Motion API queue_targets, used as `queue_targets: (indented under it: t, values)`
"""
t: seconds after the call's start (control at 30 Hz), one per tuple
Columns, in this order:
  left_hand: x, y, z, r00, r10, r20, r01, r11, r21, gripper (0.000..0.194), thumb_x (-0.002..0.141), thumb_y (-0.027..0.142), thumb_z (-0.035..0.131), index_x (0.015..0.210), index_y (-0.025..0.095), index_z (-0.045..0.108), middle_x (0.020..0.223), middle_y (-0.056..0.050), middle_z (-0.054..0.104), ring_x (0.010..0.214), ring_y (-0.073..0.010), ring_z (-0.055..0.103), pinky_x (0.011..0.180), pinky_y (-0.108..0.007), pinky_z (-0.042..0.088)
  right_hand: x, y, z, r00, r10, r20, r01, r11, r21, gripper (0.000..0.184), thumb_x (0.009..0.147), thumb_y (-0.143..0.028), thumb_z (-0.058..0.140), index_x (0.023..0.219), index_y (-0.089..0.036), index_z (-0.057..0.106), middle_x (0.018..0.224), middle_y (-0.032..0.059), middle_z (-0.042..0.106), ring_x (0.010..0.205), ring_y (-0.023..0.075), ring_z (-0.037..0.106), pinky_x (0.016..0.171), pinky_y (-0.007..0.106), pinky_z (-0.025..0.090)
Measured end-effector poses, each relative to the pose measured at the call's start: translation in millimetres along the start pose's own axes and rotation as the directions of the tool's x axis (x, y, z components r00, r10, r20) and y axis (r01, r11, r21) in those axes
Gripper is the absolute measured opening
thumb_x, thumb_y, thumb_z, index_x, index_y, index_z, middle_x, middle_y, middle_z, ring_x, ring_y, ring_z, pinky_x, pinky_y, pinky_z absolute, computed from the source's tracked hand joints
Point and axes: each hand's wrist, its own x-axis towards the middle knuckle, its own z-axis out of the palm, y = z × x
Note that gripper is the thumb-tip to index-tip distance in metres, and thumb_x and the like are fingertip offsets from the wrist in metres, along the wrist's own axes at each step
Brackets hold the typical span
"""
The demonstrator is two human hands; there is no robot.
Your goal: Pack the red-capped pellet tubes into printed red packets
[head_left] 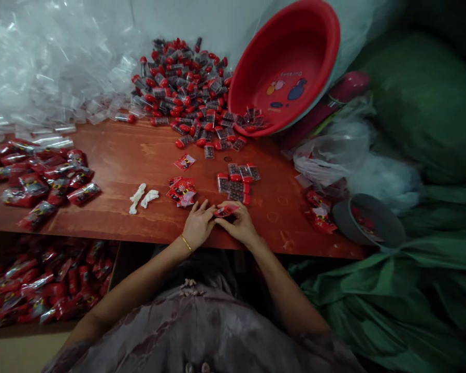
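Both my hands rest on the near edge of the reddish wooden table (140, 155). My left hand (198, 224) and my right hand (238, 224) meet over a small red packet (226, 210), fingers pinched on it. Just beyond lie a few red-capped clear tubes (236, 184) and a small stack of red labels (181, 190). One loose red label (185, 162) lies farther out. A gold bangle sits on my left wrist.
A big heap of red-capped tubes (186, 88) spills from a tilted red basin (287, 67) at the back. Clear plastic bags (42, 67) pile up at back left. Filled red packets (46, 181) lie left, more in a box (42, 285) below. Two white scraps (143, 198), a grey bowl (368, 220), green cloth (392, 290).
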Motion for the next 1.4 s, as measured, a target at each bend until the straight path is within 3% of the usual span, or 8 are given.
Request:
queue_targets:
  t: [0.23, 0.47, 0.6, 0.73, 0.83, 1.0, 1.27, 1.4]
  values:
    - [2.2, 8.7, 0.2, 0.997, -0.037, 0.066, 0.037, 0.999, -0.001, 0.031, 0.086, 0.018, 0.051, 0.115, 0.015, 0.06, 0.123, -0.013, 0.063, 0.128, -0.029, 0.045, 0.108, -0.055, 0.032, -2.1, -2.4, 6.6, 0.992, 0.123, -0.004, -0.119, 0.97, 0.214, 0.025, 0.073, -0.046, 0.07, 0.078, -0.021, 0.068, 0.088, 0.0036, 0.065, 0.086, 0.0189, 0.06, 0.082, 0.037, 0.048]
    - [-7.2, 13.1, -6.8, 0.992, -0.113, -0.047, 0.112, 0.993, -0.025, 0.044, 0.079, 0.013, 0.054, 0.122, 0.012, 0.055, 0.124, -0.016, 0.062, 0.128, -0.0308, 0.045, 0.108, -0.053, 0.033, 3.1, 1.1, -4.0, 0.993, 0.089, 0.074, -0.092, 0.995, 0.034, 0.025, 0.069, -0.047, 0.074, 0.072, -0.023, 0.071, 0.08, 0.0034, 0.07, 0.081, 0.0195, 0.059, 0.081, 0.038, 0.045]
    - [-4.9, 13.0, -14.9, 0.998, -0.052, -0.047, 0.043, 0.983, -0.177, 0.05, 0.079, 0.023, 0.059, 0.128, 0.014, 0.051, 0.126, -0.014, 0.061, 0.127, -0.0279, 0.047, 0.107, -0.048, 0.036, 2.3, 5.3, -1.6, 0.989, 0.144, 0.015, -0.144, 0.989, -0.034, 0.029, 0.069, -0.05, 0.073, 0.067, -0.022, 0.07, 0.076, 0.0036, 0.069, 0.079, 0.02, 0.059, 0.08, 0.039, 0.045]
    - [2.5, 11.4, -15.9, 0.997, -0.07, -0.044, 0.058, 0.973, -0.225, 0.027, 0.086, 0.031, 0.054, 0.107, 0.019, 0.065, 0.12, -0.01, 0.065, 0.122, -0.0262, 0.052, 0.106, -0.048, 0.038, -3.8, 2.6, -8.3, 0.988, 0.14, 0.058, -0.139, 0.99, -0.02, 0.035, 0.068, -0.049, 0.074, 0.092, -0.023, 0.07, 0.094, 0.0053, 0.071, 0.087, 0.0218, 0.062, 0.087, 0.042, 0.045]
    - [4.0, 13.5, -14.1, 0.996, -0.068, -0.061, 0.051, 0.969, -0.244, 0.029, 0.085, 0.029, 0.056, 0.111, 0.019, 0.063, 0.119, -0.01, 0.066, 0.121, -0.0253, 0.054, 0.106, -0.047, 0.038, -9.7, -1.6, -19.1, 0.992, 0.118, 0.041, -0.12, 0.992, 0.033, 0.049, 0.072, -0.049, 0.071, 0.114, -0.023, 0.063, 0.112, 0.0086, 0.068, 0.101, 0.0236, 0.061, 0.091, 0.043, 0.045]
    - [6.3, 15.3, -10.8, 0.999, -0.005, -0.032, -0.004, 0.966, -0.26, 0.029, 0.085, 0.025, 0.056, 0.113, 0.021, 0.062, 0.116, -0.007, 0.068, 0.116, -0.0229, 0.057, 0.104, -0.042, 0.042, -10.8, -1.1, -24.4, 0.999, 0.037, -0.003, -0.037, 0.997, 0.061, 0.027, 0.082, -0.047, 0.06, 0.095, -0.026, 0.071, 0.093, 0.0043, 0.072, 0.089, 0.0207, 0.064, 0.092, 0.044, 0.045]
    - [10.0, 13.0, -3.1, 0.999, 0.038, -0.021, -0.04, 0.99, -0.132, 0.024, 0.088, 0.023, 0.052, 0.11, 0.017, 0.061, 0.111, -0.011, 0.069, 0.111, -0.0222, 0.061, 0.106, -0.044, 0.04, -9.0, 10.1, -17.9, 1.0, 0.007, -0.016, -0.006, 0.998, 0.06, 0.032, 0.084, -0.051, 0.056, 0.081, -0.024, 0.073, 0.075, 0.0032, 0.068, 0.078, 0.0193, 0.06, 0.078, 0.038, 0.047]
    - [10.0, 13.5, -2.7, 1.0, 0.018, -0.001, -0.017, 0.994, -0.109, 0.023, 0.087, 0.02, 0.053, 0.108, 0.018, 0.062, 0.11, -0.01, 0.07, 0.113, -0.0229, 0.06, 0.105, -0.045, 0.04, -10.1, 12.0, -20.8, 1.0, -0.022, 0.016, 0.022, 1.0, -0.021, 0.032, 0.086, -0.05, 0.054, 0.08, -0.024, 0.072, 0.074, 0.002, 0.067, 0.077, 0.0184, 0.06, 0.088, 0.041, 0.043]
